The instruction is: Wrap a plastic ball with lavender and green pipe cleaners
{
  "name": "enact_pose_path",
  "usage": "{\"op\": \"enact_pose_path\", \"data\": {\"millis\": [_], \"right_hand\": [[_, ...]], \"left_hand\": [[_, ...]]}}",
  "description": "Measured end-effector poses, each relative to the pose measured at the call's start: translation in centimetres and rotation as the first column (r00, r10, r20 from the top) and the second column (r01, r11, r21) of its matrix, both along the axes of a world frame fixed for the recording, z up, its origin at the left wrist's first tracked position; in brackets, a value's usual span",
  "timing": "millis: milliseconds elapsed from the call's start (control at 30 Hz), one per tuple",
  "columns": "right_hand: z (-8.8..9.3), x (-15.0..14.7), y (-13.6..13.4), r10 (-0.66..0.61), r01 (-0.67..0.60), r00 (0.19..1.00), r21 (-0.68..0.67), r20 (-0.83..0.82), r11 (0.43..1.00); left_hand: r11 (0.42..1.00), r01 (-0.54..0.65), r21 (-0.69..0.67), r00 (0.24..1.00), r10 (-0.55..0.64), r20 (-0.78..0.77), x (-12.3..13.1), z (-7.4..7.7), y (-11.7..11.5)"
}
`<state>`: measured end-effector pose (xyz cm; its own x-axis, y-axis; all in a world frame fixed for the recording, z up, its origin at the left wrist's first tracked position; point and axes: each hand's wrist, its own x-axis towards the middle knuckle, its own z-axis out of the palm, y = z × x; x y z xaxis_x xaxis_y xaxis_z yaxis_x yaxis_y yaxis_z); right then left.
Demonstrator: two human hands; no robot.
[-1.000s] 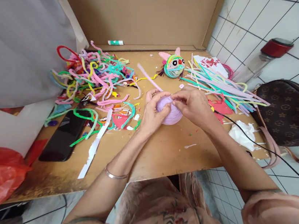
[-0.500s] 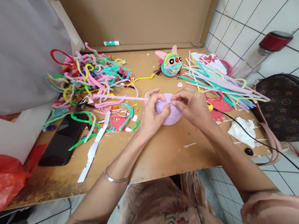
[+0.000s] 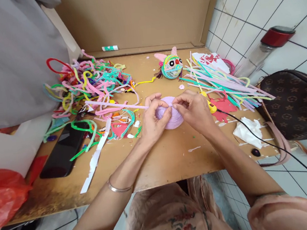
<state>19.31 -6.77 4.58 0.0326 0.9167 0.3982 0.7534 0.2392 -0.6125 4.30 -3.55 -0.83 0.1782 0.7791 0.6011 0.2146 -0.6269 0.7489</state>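
Observation:
A lilac ball wound from pipe cleaner [image 3: 171, 118] rests on the wooden table [image 3: 165, 158]. My left hand [image 3: 152, 119] cups its left side with curled fingers. My right hand [image 3: 195, 110] pinches the pipe cleaner on top of the ball. The loose pink end of the pipe cleaner [image 3: 118, 105] trails away to the left. A finished, multicoloured ball with eyes and pink ears [image 3: 171, 65] stands behind.
A tangled heap of coloured pipe cleaners [image 3: 90, 83] lies at the left, a sheaf of straight ones [image 3: 223, 83] at the right. A black phone [image 3: 63, 149], a yellow glue gun [image 3: 208, 104] with black cord, crumpled tissue [image 3: 246, 133], a brown handbag [image 3: 296, 107] and a red bag [image 3: 0, 193] surround them.
The loose pink end has swung from pointing up and back to lying flat toward the left. Both hands stayed on the lilac ball; the view shifted slightly.

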Motion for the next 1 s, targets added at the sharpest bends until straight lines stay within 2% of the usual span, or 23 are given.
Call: {"op": "enact_pose_path", "data": {"millis": [200, 433, 633, 700, 833, 933, 1000], "right_hand": [[-0.2, -0.1, 0.0, -0.003, 0.004, 1.0, 0.02, -0.02, 1.0], [-0.4, -0.4, 0.2, 0.007, -0.006, 0.999, 0.03, -0.041, 1.0], [-1.4, 0.2, -0.1, 0.097, -0.087, 0.99, 0.099, -0.103, 0.991], [-1.9, 1.6, -0.5, 0.025, -0.015, 0.995, 0.103, -0.1, 0.995], [-2.4, 5.8, -1.5, -0.302, 0.294, 0.95, 0.113, 0.071, 0.949], [-2.5, 7.8, -2.2, -0.384, 0.385, 0.887, 0.047, 0.255, 0.922], [-2.7, 8.0, -2.7, -0.372, 0.42, 0.85, -0.053, 0.373, 0.906]], "left_hand": [[0.999, 0.002, 0.036, 1.0, -0.002, 0.006, 0.0, -0.3, 0.3], [0.995, 0.006, -0.099, 1.0, -0.004, 0.018, -0.1, 0.5, 0.1], [0.985, 0.014, -0.17, 0.995, 0.003, 0.102, -0.4, 0.5, 0.5], [0.978, 0.009, -0.207, 0.992, 0.018, 0.128, -0.4, 0.2, 0.7], [0.966, -0.005, -0.257, 0.985, 0.049, 0.165, -0.5, -0.2, 1.1], [0.964, 0.004, -0.267, 0.98, 0.049, 0.191, -0.4, -0.3, 1.2], [0.962, 0.007, -0.274, 0.98, 0.047, 0.191, -0.3, -0.3, 1.2]]}}
